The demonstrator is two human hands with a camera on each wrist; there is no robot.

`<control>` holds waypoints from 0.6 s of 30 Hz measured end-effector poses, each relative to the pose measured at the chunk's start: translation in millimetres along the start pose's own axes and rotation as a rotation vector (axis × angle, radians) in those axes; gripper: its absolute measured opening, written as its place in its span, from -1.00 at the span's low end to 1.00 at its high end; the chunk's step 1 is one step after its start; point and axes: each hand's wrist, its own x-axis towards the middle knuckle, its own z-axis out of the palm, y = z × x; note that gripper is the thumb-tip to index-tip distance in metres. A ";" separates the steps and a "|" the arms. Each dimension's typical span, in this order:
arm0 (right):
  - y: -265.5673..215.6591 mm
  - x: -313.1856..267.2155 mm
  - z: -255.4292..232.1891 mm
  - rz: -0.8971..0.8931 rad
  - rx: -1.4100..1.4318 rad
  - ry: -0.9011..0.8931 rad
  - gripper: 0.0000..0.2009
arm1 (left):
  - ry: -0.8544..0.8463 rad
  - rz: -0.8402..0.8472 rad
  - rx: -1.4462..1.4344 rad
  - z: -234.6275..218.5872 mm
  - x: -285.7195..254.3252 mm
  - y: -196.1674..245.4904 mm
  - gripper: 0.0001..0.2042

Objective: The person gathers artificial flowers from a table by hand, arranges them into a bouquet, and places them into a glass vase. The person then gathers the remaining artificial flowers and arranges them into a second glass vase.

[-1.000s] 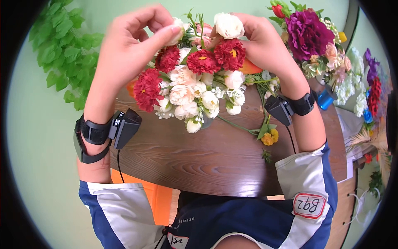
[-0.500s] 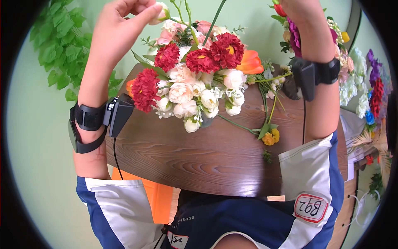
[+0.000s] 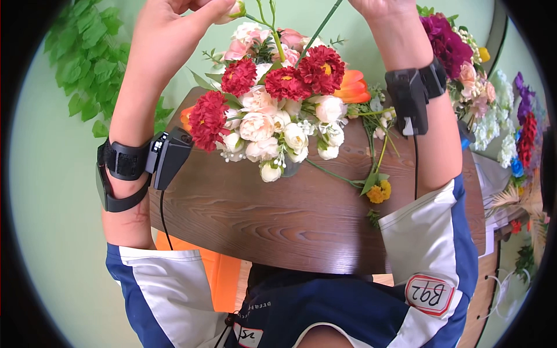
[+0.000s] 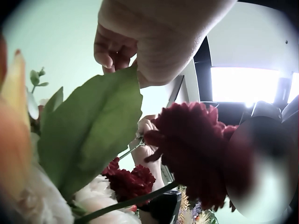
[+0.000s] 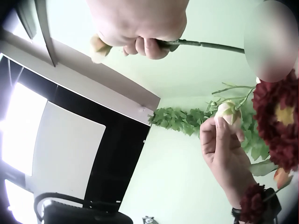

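Observation:
At the top of the head view my left hand (image 3: 165,37) pinches a white rosebud (image 3: 237,10) between thumb and fingers. The right wrist view shows the same rosebud (image 5: 230,115) from the side, on a branching green stem. My right hand (image 3: 386,10), partly cut off by the head view's top edge, grips a dark green stem (image 5: 210,45) with curled fingers; a pale bud (image 5: 99,49) pokes out beyond the fist. That stem slants down behind a bouquet of red carnations (image 3: 322,69), pale peonies (image 3: 255,127) and orange tulips (image 3: 351,87). Blooms mostly hide the vase (image 3: 291,169).
The bouquet stands on a dark wooden table (image 3: 261,220). Loose stems with yellow flowers (image 3: 379,191) lie right of it. Further right is another arrangement with a purple bloom (image 3: 447,43). Green leaves (image 3: 87,64) hang on the left wall. An orange stool (image 3: 223,278) stands below the table edge.
Both hands have risen from the blooms, the left bringing the rosebud up. My right hand swung up and right, then back left, and a long stem now shows below it.

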 end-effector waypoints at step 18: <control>44.7 -26.5 22.2 0.317 -0.458 -0.157 -0.48 | -0.115 -0.032 -0.019 -5.9 -3.2 -15.9 -0.90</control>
